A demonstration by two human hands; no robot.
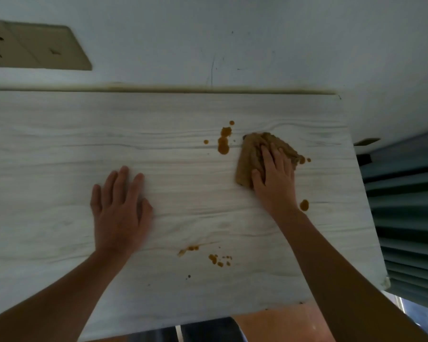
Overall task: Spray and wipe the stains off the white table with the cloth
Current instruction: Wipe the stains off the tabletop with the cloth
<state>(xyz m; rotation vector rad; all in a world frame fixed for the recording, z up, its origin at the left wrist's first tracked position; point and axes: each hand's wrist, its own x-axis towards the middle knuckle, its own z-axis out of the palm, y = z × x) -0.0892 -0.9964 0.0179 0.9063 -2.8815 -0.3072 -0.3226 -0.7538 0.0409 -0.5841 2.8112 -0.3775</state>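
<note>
The white wood-grain table (59,149) fills the view. A crumpled tan cloth (251,154) lies on its right part, and my right hand (276,178) presses flat on top of it. Orange-brown stains (223,141) sit just left of the cloth. A single blob (304,205) lies right of my right wrist, and smaller spots (216,259) are near the front edge. My left hand (120,206) rests flat on the bare table, fingers spread, holding nothing. No spray bottle is in view.
The table's far edge meets a pale wall (257,45) that carries a beige socket plate (32,48) at the upper left. Grey pleated curtain folds (410,218) hang beyond the table's right edge. My legs show below the front edge.
</note>
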